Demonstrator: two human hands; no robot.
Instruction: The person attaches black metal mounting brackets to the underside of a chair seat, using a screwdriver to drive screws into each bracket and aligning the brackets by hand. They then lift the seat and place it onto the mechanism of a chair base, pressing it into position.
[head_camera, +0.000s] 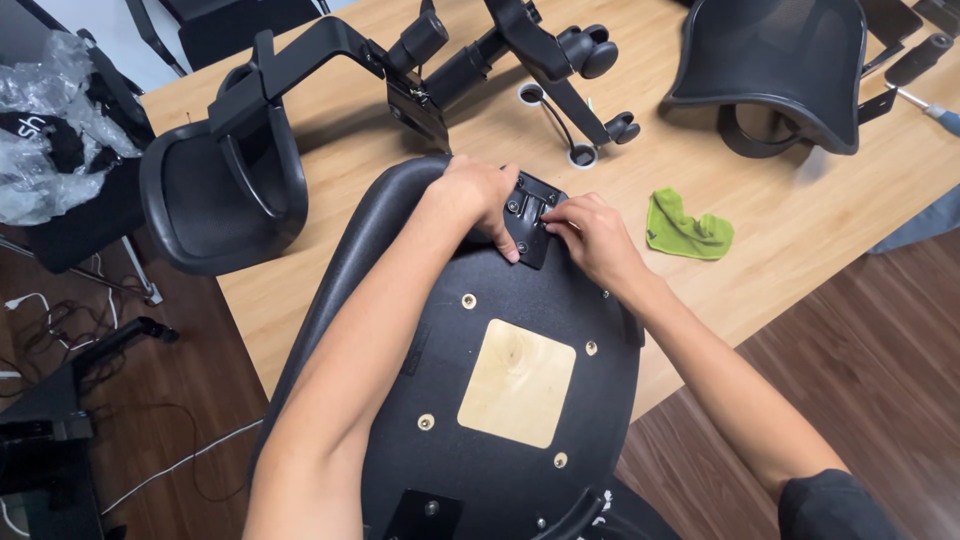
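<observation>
A small black metal bracket (530, 215) is lying on the upturned underside of a black chair seat (480, 400), at the seat's far edge, and both hands are working on it. The left hand (478, 200) is covering the bracket's left side, with the fingers curled together and pressing down on it, so this part of the bracket is hidden. The right hand (592, 235) is touching the bracket's right edge; its thumb and first fingers are pinched together on something too small to make out.

The seat is resting partly on the near edge of a light wooden table (800, 240) and is hanging over it toward the person. In the middle of the seat a square wooden panel (517, 382) is showing, with brass-coloured inserts around it. The lower part of the seat is cut off by the bottom of the view.

On the table near the right hand, a green cloth (685, 228) is lying crumpled. At the far right corner, a black mesh backrest (775, 65) is standing, partly cut off at the top. At the far middle, a chair base with castors (560, 50) is lying on its side. At the left edge, a second black seat shell (220, 190) is leaning over the table. Crumpled plastic wrapping (45, 130) is lying beyond the left edge, and cables are running on the dark floor.
</observation>
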